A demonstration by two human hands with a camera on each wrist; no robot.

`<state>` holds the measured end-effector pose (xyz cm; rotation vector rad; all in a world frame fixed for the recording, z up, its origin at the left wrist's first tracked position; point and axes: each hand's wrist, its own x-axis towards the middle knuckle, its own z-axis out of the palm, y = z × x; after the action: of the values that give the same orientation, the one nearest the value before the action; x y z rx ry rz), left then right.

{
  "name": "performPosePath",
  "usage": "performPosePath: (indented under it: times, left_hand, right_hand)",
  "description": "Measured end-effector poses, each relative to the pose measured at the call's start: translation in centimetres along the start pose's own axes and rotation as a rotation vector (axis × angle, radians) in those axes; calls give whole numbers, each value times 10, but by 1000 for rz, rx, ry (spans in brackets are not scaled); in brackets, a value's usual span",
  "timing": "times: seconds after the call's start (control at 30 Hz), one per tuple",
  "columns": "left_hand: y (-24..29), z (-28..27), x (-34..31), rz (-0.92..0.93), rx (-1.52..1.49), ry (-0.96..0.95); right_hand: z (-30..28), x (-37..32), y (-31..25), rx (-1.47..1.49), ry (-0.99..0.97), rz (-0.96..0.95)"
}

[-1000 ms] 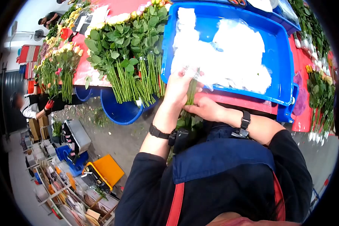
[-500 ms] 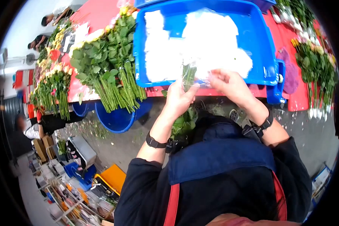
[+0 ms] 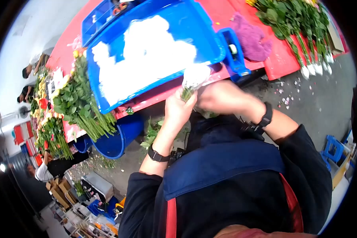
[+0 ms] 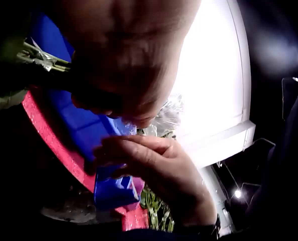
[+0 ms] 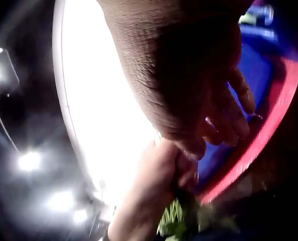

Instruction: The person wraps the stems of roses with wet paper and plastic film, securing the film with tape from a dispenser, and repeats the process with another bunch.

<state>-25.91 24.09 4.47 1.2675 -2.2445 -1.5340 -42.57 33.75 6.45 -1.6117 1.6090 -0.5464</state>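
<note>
In the head view my left hand [image 3: 178,109] grips a small bundle of green stems [image 3: 187,94]. At the far end of the stems is a bright white tip in clear plastic [image 3: 196,75]. Beside it, my right hand [image 3: 220,97] is blurred, its fingers close to the bundle. Seen from the left wrist, the right hand [image 4: 159,165] has its fingers nearly straight just below the left hand [image 4: 124,65], and the stems [image 4: 43,59] stick out behind that hand. In the right wrist view the right hand's fingers [image 5: 229,110] are loosely bent and spread.
A blue tray [image 3: 210,27] with white wads [image 3: 146,51] stands on the red-covered table [image 3: 214,12]. Bundled flowers [image 3: 77,97] overhang the left edge above a blue bucket [image 3: 109,148]. A purple cloth [image 3: 250,37] and white-tipped flower bundles [image 3: 293,23] lie at right.
The head view has swung right, so the tray sits further left. The stem ends, green through clear plastic half a second ago, now show white. My right hand has dropped nearer the left.
</note>
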Motion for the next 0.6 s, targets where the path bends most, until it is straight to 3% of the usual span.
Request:
performPosePath:
  times: [0.03, 0.07, 0.1, 0.13, 0.17, 0.23, 0.27, 0.37, 0.4, 0.43, 0.5, 0.53, 0.57, 0.6]
  left_hand:
    - [1, 13, -1, 1, 89, -28]
    - [0, 25, -2, 23, 123, -57]
    - [-3, 40, -1, 59, 183, -106]
    - [-7, 57, -1, 86, 210, -115]
    - [-9, 75, -1, 113, 237, -123]
    - [-2, 105, 6, 108, 360, -267]
    - [5, 118, 10, 103, 389, -353]
    - [11, 156, 26, 1, 349, -486]
    - [36, 155, 29, -28, 414, -538]
    - [9, 174, 38, 215, 210, -518]
    - [75, 155, 29, 83, 203, -581]
    - [91, 145, 25, -143, 128, -756]
    - [95, 143, 18, -147, 50, -838]
    - [103, 144, 11, -172, 54, -846]
  right_hand:
    - [-17, -15, 20, -35, 142, 288]
    - [-22, -27, 53, -162, 469, 336]
    - [-38, -39, 84, -364, 579, 358]
    - [-51, -48, 99, -397, 563, 506]
    - [-55, -48, 122, -153, 339, 613]
    - [-46, -45, 145, 242, 394, 373]
    - [-42, -47, 144, 349, 459, 364]
    - [-39, -82, 92, 283, 536, 172]
    - [-33, -105, 80, 289, 458, 156]
    - [-27, -127, 72, 292, 383, 139]
    - [-5, -160, 89, 272, 312, 245]
    - [10, -167, 111, 335, 464, 239]
    - [11, -169, 120, 728, 491, 289]
    - [13, -167, 121, 795, 611, 188]
